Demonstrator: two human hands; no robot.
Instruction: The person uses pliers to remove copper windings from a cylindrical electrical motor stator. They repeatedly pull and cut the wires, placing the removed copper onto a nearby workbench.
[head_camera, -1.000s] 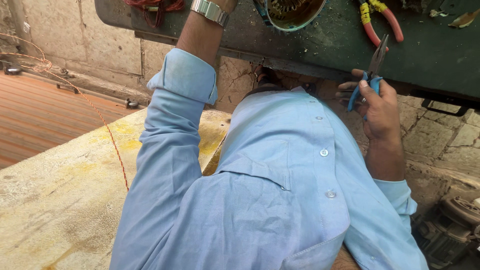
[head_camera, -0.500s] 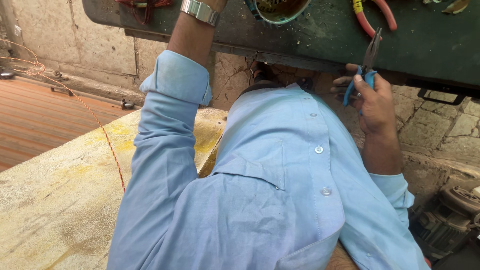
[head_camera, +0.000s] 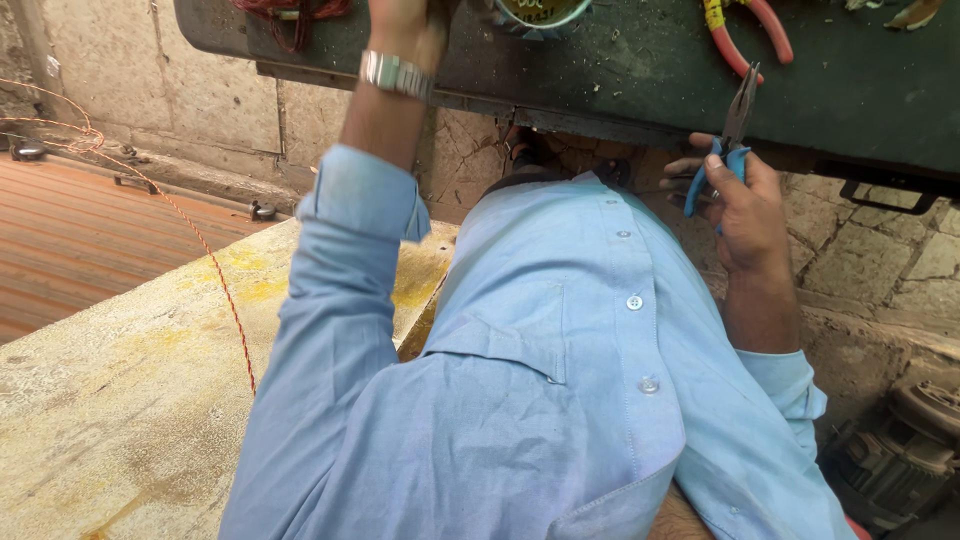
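Right hand (head_camera: 742, 205) closed on blue-handled pliers (head_camera: 728, 140) at the desk (head_camera: 640, 70) edge.

The right grip wraps both handles, the narrow nose pointing up against the green desk's front edge. The left hand (head_camera: 405, 25), a metal watch (head_camera: 397, 74) on its wrist, rests up on the desk near a round bowl (head_camera: 535, 15); its grip is cropped at the frame's top, so I cannot tell how far it is open. Red-handled pliers (head_camera: 745, 30) lie on the desk just above the blue pair, red wire (head_camera: 290, 12) well to the left.

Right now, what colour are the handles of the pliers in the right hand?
Blue; the pliers in the right hand show best in the head view.
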